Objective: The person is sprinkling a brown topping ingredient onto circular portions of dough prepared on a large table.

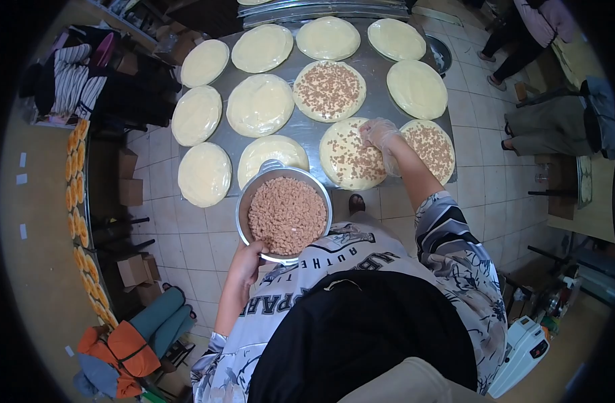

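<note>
My left hand (248, 261) grips the near left rim of a round metal pot (242, 214), held tilted against my body. Small pinkish-brown pieces (287, 216), seemingly minced meat, fill much of it. In a clear plastic glove, my right hand (379, 135) hovers over or touches a pale yellow dough round (337, 166) partly strewn with these pieces. Its fingers curl downward, and what they hold is hidden. Two more rounds, one to the right (428, 151) and one behind (330, 90), bear scattered pieces. Several plain glossy rounds (260, 106) lie around them.
A metal table (307, 133) carries the rounds; stacked metal trays (322, 12) stand behind it. At left, a long table holds orange-topped pastries (78, 176). A person in orange (133, 347) sits lower left; others are at upper left and right. Cardboard boxes (132, 269) sit on the tiled floor.
</note>
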`<state>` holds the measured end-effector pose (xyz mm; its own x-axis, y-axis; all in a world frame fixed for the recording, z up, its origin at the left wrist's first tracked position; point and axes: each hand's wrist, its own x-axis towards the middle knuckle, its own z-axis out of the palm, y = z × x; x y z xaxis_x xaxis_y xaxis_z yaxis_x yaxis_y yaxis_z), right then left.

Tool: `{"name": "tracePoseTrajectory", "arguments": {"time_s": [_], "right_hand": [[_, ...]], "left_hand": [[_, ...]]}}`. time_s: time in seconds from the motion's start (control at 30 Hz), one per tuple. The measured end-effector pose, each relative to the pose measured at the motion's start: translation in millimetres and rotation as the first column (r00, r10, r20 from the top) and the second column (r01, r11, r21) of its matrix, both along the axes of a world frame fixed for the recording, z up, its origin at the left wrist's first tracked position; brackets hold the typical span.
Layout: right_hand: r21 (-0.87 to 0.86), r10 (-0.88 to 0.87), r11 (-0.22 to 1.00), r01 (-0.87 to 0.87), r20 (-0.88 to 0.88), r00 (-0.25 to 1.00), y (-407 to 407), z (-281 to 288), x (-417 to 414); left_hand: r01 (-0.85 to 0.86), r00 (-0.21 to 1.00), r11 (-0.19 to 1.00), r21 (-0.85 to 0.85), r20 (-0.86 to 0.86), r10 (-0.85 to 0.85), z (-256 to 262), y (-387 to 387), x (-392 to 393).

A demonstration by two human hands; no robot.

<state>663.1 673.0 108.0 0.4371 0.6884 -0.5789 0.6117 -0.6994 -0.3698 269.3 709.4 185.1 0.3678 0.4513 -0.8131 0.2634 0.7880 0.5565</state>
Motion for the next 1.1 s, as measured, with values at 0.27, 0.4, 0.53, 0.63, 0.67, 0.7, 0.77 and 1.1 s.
{"name": "tracePoseTrajectory", "arguments": {"time_s": [0.27, 0.4, 0.53, 0.63, 0.67, 0.7, 0.77, 1.1], "right_hand": [[0.191, -0.281, 0.94, 0.283, -0.035, 0.959, 7.4, 5.3, -3.5], [0.001, -0.012, 1.0, 0.012, 0.123, 0.992, 14.4, -1.4, 11.0], [0.039, 0.097, 0.993, -0.11, 0.239, 0.966, 26.0, 2.1, 4.9], [-0.123, 0.236, 0.97, -0.211, 0.238, 0.942, 39.1, 1.0, 10.5], [-0.205, 0.24, 0.958, -0.198, 0.204, 0.949, 43.2, 1.3, 9.0], [-0.205, 0.243, 0.958, -0.201, 0.203, 0.949, 43.9, -1.8, 8.3], [-0.027, 0.189, 0.981, -0.191, 0.334, 0.923, 44.6, -8.8, 4.9], [-0.175, 0.443, 0.896, -0.409, 0.275, 0.853, 69.7, -7.2, -9.1]], "left_hand": [[-0.011, 1.0, 1.0, 0.0, -0.024, 0.011, -2.4, -0.7, -8.6], [-0.01, 0.999, 1.0, 0.013, -0.035, 0.01, -1.0, -0.6, -7.1], [-0.034, 0.999, 0.999, 0.001, -0.02, 0.034, -5.3, -2.2, -13.6], [-0.031, 0.999, 1.0, 0.005, -0.021, 0.031, -8.5, -2.7, -16.5], [-0.029, 0.999, 0.999, 0.014, -0.025, 0.029, -9.6, -3.2, -18.2], [-0.032, 0.999, 0.999, 0.014, -0.026, 0.032, -10.0, -3.5, -18.7], [-0.04, 0.999, 0.999, 0.007, -0.028, 0.04, -10.0, -4.2, -19.3], [-0.059, 0.998, 0.998, -0.001, -0.036, 0.059, -9.9, -6.7, -23.7]]}}
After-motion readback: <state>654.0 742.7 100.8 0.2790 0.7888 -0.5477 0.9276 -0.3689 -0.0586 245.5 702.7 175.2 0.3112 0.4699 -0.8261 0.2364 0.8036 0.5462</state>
